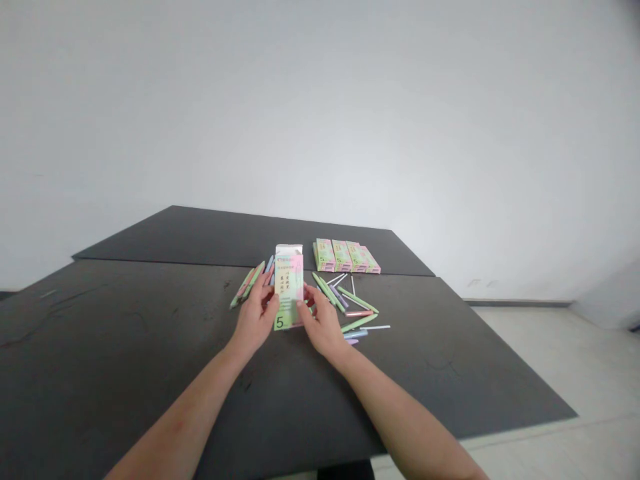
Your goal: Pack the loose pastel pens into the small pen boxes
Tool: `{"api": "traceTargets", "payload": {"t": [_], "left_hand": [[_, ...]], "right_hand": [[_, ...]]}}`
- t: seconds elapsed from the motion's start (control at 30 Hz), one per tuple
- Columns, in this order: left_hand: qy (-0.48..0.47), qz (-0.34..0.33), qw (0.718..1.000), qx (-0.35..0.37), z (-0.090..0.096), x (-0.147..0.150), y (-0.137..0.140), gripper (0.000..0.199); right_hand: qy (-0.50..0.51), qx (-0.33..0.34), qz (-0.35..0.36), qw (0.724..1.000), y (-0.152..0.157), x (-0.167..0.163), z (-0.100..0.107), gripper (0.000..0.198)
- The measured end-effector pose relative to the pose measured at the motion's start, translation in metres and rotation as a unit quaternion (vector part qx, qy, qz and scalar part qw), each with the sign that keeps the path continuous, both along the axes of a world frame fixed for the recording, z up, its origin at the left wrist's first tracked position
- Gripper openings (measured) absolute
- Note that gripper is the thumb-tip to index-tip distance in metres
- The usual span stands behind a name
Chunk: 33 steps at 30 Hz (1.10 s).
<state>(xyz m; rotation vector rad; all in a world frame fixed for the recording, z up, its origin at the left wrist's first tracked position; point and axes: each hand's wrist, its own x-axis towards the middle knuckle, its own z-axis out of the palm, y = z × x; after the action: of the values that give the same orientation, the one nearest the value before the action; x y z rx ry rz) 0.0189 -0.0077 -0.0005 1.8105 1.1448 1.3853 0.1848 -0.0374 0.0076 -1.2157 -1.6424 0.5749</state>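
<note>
Between my two hands is a green and pink pen box [289,293] with a "5" near its lower edge, its white top flap [289,249] raised. My left hand [255,313] grips the box's left side, thumb on the front. On the right side my right hand [323,320] holds it the same way; the fingers behind are partly hidden. Several pens [249,283] in green, pink and blue lie beyond my left hand. To the right, more pens [359,300] and thin white sticks [375,327] are scattered beside my right hand.
Several matching boxes [343,255] are stacked in a row farther back, slightly right of centre. Two dark tabletops [125,320] meet at a seam just in front of them. A pale wall [320,120] rises behind the table.
</note>
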Motion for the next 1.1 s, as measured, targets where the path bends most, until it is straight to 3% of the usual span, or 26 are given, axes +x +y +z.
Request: {"api": "traceTargets", "payload": {"t": [0.17, 0.27, 0.47, 0.63, 0.87, 1.0, 1.1], "left_hand": [[0.076, 0.033, 0.997, 0.012, 0.004, -0.001, -0.001, 0.048], [0.119, 0.018, 0.993, 0.009, 0.007, -0.003, -0.003, 0.048], [0.254, 0.01, 0.965, 0.065, 0.008, -0.006, -0.008, 0.069], [0.273, 0.026, 0.958, 0.089, 0.001, -0.003, -0.005, 0.088], [0.289, 0.057, 0.948, 0.118, 0.002, -0.005, -0.001, 0.076], [0.27, 0.108, 0.949, 0.123, 0.005, -0.01, 0.001, 0.074], [0.258, 0.147, 0.949, 0.109, 0.005, -0.014, 0.004, 0.072]], "right_hand": [[0.158, -0.096, 0.06, 0.981, 0.013, 0.004, -0.013, 0.028], [0.21, -0.134, 0.07, 0.966, 0.015, 0.002, -0.018, 0.025], [0.229, -0.154, 0.054, 0.96, 0.012, -0.001, -0.017, 0.025], [0.204, -0.148, 0.05, 0.966, 0.011, 0.0, -0.016, 0.027], [0.144, -0.096, 0.072, 0.982, 0.009, 0.001, -0.015, 0.022], [0.077, -0.072, -0.011, 0.994, 0.021, 0.022, -0.011, 0.019], [-0.044, -0.06, -0.083, 0.994, 0.027, 0.04, -0.006, 0.015]]}}
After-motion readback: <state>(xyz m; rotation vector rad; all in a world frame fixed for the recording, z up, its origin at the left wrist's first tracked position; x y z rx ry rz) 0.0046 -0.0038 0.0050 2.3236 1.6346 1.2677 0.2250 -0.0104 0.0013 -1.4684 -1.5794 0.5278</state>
